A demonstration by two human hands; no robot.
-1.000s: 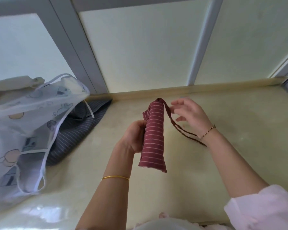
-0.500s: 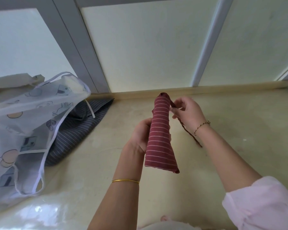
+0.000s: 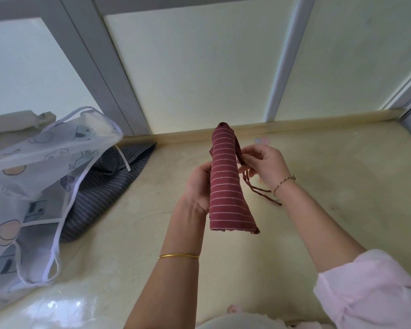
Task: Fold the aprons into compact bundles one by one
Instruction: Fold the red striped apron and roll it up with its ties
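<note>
Maroon striped apron (image 3: 226,184), rolled upright above the bench (image 3: 330,210), sits gripped in the left hand (image 3: 198,186); the right hand (image 3: 262,166) pinches its strap (image 3: 256,186). Slack there could let the roll unwind.

Your left hand (image 3: 198,186) sits behind the rolled red striped apron (image 3: 226,184), so its fingers are hidden; only palm edge and wrist show. The right hand (image 3: 263,166) covers where the dark red strap (image 3: 259,189) meets the roll. The white printed apron (image 3: 33,176) runs off the left edge and buries most of the grey striped apron (image 3: 109,184). A pale object (image 3: 17,118) behind it is mostly covered, possibly another bundle. Your pink sleeve (image 3: 365,293) is cut by the right and bottom edges.
</note>
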